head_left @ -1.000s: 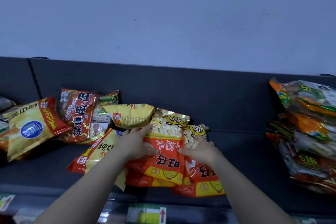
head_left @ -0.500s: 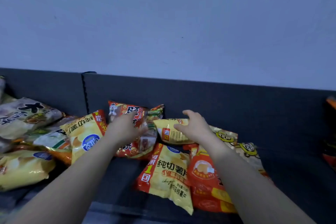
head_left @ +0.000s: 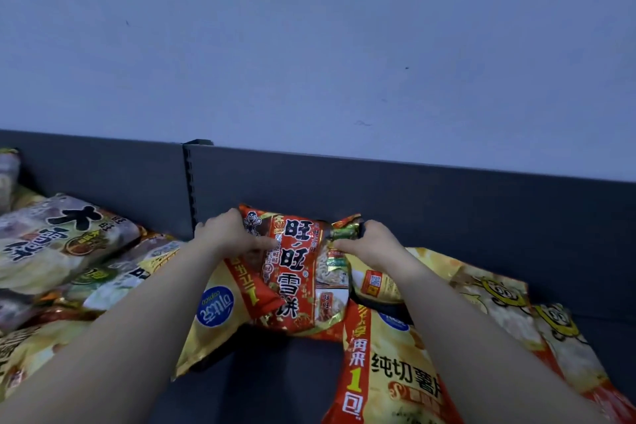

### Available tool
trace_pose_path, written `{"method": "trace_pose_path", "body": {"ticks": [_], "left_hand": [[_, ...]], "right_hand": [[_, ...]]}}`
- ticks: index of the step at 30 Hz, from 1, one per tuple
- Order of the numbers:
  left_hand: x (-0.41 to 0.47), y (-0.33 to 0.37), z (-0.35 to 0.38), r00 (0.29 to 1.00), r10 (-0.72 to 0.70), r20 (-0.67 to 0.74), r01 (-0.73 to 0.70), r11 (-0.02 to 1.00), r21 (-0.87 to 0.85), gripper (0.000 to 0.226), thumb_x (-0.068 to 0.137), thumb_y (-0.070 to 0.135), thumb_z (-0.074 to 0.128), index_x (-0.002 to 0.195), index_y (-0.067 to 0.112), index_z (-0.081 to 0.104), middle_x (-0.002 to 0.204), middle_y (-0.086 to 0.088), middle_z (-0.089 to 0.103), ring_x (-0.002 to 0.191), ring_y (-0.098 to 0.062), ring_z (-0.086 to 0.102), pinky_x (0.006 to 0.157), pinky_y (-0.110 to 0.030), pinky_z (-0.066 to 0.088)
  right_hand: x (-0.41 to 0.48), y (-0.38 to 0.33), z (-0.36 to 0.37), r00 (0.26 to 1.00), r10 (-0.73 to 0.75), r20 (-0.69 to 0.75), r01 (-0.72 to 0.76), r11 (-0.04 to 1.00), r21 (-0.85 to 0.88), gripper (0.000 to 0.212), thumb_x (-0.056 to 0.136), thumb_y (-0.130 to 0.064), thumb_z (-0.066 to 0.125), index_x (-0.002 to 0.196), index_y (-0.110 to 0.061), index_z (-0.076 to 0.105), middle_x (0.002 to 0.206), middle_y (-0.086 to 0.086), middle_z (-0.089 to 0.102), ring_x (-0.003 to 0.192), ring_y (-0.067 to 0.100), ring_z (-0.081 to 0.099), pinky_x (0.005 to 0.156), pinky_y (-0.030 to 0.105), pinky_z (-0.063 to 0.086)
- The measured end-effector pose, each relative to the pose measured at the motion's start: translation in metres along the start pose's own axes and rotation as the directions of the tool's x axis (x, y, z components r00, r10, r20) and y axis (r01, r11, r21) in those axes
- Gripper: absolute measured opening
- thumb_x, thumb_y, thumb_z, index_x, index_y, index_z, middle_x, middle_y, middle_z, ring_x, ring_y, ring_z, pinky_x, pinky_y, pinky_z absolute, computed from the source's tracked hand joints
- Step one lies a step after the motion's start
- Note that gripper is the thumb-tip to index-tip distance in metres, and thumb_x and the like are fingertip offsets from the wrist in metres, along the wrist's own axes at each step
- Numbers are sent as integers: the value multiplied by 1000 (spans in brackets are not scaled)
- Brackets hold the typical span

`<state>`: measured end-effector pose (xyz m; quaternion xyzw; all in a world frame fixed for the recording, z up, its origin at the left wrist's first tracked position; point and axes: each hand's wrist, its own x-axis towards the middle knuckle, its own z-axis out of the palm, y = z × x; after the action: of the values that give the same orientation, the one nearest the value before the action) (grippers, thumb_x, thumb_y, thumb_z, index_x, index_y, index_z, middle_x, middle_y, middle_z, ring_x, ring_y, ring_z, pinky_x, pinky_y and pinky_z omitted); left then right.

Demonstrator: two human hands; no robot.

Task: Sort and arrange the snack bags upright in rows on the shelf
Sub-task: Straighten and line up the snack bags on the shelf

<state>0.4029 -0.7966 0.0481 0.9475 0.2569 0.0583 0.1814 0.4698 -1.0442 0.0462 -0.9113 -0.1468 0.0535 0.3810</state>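
Note:
A red rice-cracker bag (head_left: 292, 272) leans against the dark back panel in the middle of the shelf. My left hand (head_left: 229, 234) grips its upper left corner, thumb across the front. My right hand (head_left: 370, 243) grips the crumpled green-and-gold top corner (head_left: 344, 231) of a bag tucked just behind the red one. A yellow chip bag with a blue logo (head_left: 216, 317) lies under my left forearm. Another yellow chip bag with a red stripe (head_left: 389, 375) lies flat at front right.
Pale rice-cracker bags (head_left: 58, 241) are piled at the left. Gold-and-orange bags with cartoon faces (head_left: 499, 296) lie at the right. The dark shelf back panel (head_left: 447, 203) has a slotted upright (head_left: 188, 182). Bare shelf floor (head_left: 275, 382) shows in front.
The view has moved closer and shifted left. Both hands, reaching half a second ago, now grip bag tops: the left on the red bag, the right on the green-topped bag behind it.

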Motion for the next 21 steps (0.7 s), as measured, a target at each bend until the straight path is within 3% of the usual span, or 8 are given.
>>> {"method": "trace_pose_path", "body": {"ticks": [3,7,10,12,14,16,18,21], "left_hand": [[12,-3,4,1000,-10,22,10,1000,-22,104,44,91,65,120,22,47,118,-1,65,112,-27,60,103,-50,41],[22,-6,7,995,-5,95,13,996,-87,110,30,95,64,113,25,48,110,4,64,109,-26,61,105,-52,40],[33,-11,12,990,40,134,-17,985,-170,112,16,97,63,104,28,59,100,7,70,99,-22,64,105,-54,40],[28,-7,8,993,78,83,-63,982,-178,90,32,90,70,96,28,60,91,10,68,97,-21,63,107,-56,36],[19,1,4,990,135,-26,-138,979,-149,60,60,69,78,97,27,59,92,13,65,105,-21,60,112,-57,24],[13,7,2,974,190,-120,-207,967,-148,51,71,51,80,110,25,58,103,9,68,113,-23,59,116,-57,18],[6,11,-3,953,238,-188,-285,916,-282,56,71,38,84,119,25,57,105,8,69,108,-21,62,112,-57,30],[-11,21,-21,908,270,-321,-404,766,-499,60,74,19,83,127,27,55,98,18,66,93,-8,64,97,-43,50]], "right_hand": [[15,3,11,1000,17,-8,-17,999,-40,42,76,-50,74,96,-14,66,92,4,68,93,26,63,94,45,49],[22,3,18,999,36,27,-33,996,-83,38,75,-55,72,89,-20,65,91,-2,67,98,24,62,105,49,40],[23,2,21,999,41,32,-40,998,-49,44,66,-59,75,89,-22,65,93,-3,68,100,24,62,104,48,43],[26,2,23,1000,20,7,-21,998,51,54,55,-58,79,93,-21,67,95,-2,71,97,24,65,95,47,51],[23,-2,23,999,-30,-19,33,984,178,38,65,-40,85,90,-15,70,89,1,74,87,23,71,84,46,57],[20,-9,22,991,-97,-94,121,948,294,20,75,-27,83,82,-12,71,82,3,75,81,22,72,79,46,58],[12,-20,17,972,-134,-193,204,887,413,18,78,-26,82,78,-14,68,78,3,72,78,20,70,77,43,59],[6,-36,0,947,-151,-285,291,781,553,14,79,-25,80,83,-17,69,82,2,74,81,21,72,79,43,60]]}}
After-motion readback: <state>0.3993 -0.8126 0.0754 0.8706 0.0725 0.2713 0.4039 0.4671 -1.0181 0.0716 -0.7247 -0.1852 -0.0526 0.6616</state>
